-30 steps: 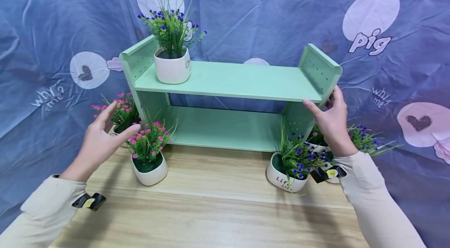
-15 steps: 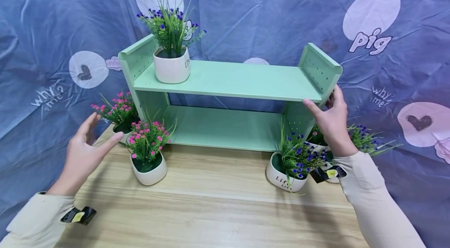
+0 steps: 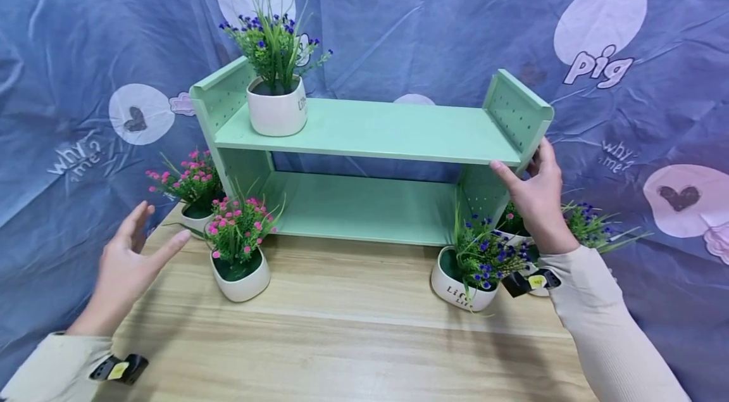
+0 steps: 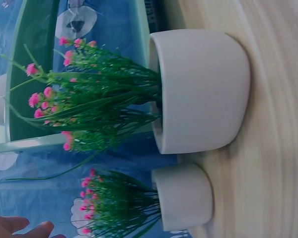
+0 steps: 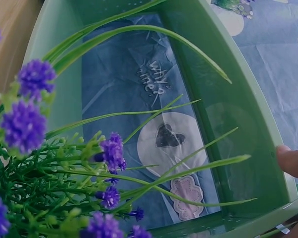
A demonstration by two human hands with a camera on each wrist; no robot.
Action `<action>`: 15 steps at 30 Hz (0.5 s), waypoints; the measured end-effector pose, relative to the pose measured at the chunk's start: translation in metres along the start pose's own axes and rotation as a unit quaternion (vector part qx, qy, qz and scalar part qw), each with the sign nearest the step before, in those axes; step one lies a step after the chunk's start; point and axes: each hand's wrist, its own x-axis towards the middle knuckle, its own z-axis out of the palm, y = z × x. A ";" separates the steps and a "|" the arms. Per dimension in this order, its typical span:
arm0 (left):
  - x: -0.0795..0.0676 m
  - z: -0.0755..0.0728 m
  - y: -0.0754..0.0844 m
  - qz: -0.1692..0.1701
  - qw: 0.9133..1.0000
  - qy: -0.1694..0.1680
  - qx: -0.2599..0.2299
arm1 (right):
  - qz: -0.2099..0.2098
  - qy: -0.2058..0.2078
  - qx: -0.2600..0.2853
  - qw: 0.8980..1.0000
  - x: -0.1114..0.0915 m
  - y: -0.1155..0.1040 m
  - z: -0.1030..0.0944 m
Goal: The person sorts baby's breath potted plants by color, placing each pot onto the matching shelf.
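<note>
A mint-green two-tier shelf [image 3: 364,130] stands on the table. My right hand [image 3: 538,190] grips its right side panel, thumb at the top board's front corner and fingers behind the panel, partly hidden. In the right wrist view the thumb [image 5: 292,161] lies against the green edge. My left hand [image 3: 125,266] hovers at the left, fingers spread, holding nothing. Closest to it are two white pots of pink artificial flowers, one in front [image 3: 242,278] and one behind [image 3: 193,185]. On the top board's left end sits a white pot of purple flowers [image 3: 277,112].
Before the shelf's right end stands a white pot of purple flowers [image 3: 462,288] with lettering. More potted flowers [image 3: 589,225] stand behind my right wrist. A blue printed cloth [image 3: 370,22] hangs at the back. Wood-grain table [image 3: 353,339] extends in front.
My left hand has drawn back from near the shelf's left side, moving left and down toward me. My right hand keeps its hold on the shelf.
</note>
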 end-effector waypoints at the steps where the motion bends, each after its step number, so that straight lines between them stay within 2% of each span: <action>1: -0.001 0.001 -0.001 -0.002 1.000 -0.003 -0.001 | -0.001 -0.001 0.001 1.000 0.000 0.000 0.000; 9: -0.006 0.014 -0.011 -0.003 0.999 -0.042 -0.005 | -0.002 -0.002 -0.002 1.000 0.000 0.000 0.000; 15: -0.012 0.025 -0.017 -0.025 0.997 -0.074 0.001 | 0.001 -0.002 -0.003 1.000 0.000 0.000 -0.001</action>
